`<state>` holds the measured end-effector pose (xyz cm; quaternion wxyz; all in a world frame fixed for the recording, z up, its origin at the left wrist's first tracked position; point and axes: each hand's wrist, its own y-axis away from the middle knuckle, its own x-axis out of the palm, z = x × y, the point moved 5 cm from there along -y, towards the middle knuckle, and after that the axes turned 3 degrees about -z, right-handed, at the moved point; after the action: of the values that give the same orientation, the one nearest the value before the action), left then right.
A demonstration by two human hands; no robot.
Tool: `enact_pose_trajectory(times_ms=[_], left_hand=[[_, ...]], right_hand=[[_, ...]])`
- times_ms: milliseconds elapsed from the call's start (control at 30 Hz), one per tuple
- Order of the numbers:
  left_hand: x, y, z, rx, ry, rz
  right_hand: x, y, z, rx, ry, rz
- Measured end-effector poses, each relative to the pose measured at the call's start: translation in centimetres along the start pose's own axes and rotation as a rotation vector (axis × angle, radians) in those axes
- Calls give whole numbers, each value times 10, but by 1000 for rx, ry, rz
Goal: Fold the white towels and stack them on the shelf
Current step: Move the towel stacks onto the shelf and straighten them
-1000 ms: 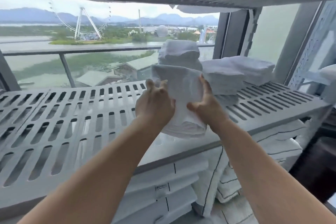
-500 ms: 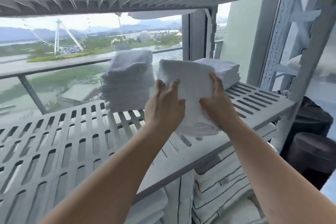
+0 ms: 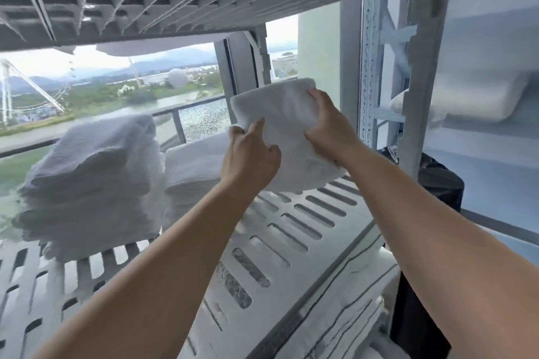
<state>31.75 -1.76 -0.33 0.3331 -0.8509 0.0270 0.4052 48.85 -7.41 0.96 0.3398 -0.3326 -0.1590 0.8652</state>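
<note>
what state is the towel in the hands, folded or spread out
Folded: the towel is a compact, thick pad with no loose cloth hanging, gripped at its sides by the left hand and right hand.

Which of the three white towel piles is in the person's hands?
The rightmost folded towel, gripped by the left hand and right hand. The tall stack at left and the lower stack beside it sit on the slatted shelf, ungripped.

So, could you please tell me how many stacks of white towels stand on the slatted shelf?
2: a tall stack at the left and a lower stack beside it; the held towel may hide more behind it.
</note>
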Motion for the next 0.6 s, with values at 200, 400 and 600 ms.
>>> enact_pose_trajectory(times_ms=[200, 400, 600], left_hand=[[34, -67, 2, -171, 94, -90], [48, -112, -11, -290, 289, -249], [68, -132, -19, -351, 310, -325]], right_hand=[[3, -90, -19, -133, 78, 16], [9, -169, -26, -264, 70, 23], [26, -207, -34, -311, 56, 12]])
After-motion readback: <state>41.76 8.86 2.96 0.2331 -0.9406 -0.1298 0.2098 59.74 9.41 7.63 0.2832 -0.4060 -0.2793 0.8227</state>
